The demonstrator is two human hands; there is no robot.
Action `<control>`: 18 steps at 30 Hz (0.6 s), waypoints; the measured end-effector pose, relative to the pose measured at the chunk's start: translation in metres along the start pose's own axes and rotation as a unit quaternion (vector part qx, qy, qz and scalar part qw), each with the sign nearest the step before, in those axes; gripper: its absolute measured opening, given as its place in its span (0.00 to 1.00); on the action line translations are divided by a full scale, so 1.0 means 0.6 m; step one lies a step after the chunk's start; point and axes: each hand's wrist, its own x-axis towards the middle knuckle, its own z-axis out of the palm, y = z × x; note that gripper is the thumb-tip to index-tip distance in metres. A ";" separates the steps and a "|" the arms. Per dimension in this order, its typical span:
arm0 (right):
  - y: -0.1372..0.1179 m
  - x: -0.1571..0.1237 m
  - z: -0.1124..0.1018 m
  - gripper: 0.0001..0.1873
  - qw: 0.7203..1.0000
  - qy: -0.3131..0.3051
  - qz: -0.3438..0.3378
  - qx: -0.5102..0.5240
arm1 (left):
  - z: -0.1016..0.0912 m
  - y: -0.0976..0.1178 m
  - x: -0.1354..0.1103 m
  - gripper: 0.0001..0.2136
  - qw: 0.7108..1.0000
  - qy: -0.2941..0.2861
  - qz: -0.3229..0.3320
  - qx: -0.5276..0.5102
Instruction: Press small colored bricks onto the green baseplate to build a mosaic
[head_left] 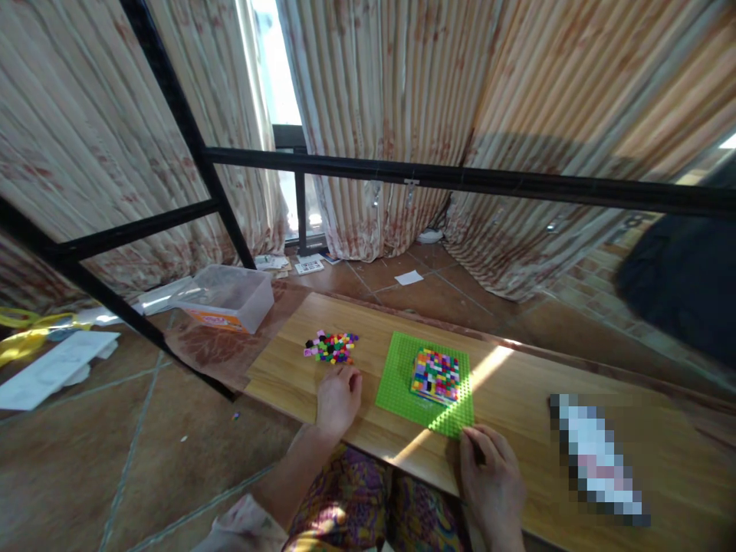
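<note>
A green studded baseplate [394,376] lies on the wooden board, carrying a square block of multicoloured toy bricks [435,376]. My right hand [493,479] is at the plate's near right corner, thumb and forefinger closed on it. To the left of the plate, a loose pile of small coloured bricks [332,347] is spread on the board. My left hand [339,397] rests just in front of that pile with curled fingers; whatever may be between them is hidden.
The wooden board [517,383] bears a blurred-out object [598,456] at right. Beyond the left end sits a clear plastic box [247,303]. Black metal bars [368,165] cross ahead, before curtains [396,92]. A tiny brick [235,415] lies on the tiled floor.
</note>
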 end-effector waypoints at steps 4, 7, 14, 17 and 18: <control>-0.001 0.000 0.001 0.21 1.000 0.001 0.001 0.005 | 0.006 0.037 -0.001 0.07 0.994 -0.027 0.035 -0.099; -0.003 0.000 0.002 0.21 1.000 0.009 0.009 -0.002 | 0.011 0.073 0.004 0.08 0.984 -0.040 0.063 -0.160; -0.007 0.002 -0.002 0.21 1.000 0.004 0.004 0.000 | 0.028 0.134 0.013 0.08 0.976 -0.065 0.109 -0.175; -0.008 0.002 -0.002 0.20 1.000 0.006 0.007 -0.003 | 0.035 0.146 0.017 0.07 0.975 -0.065 0.138 -0.159; -0.009 0.002 -0.002 0.20 1.000 0.005 0.010 -0.004 | 0.037 0.149 0.019 0.07 0.975 -0.065 0.147 -0.151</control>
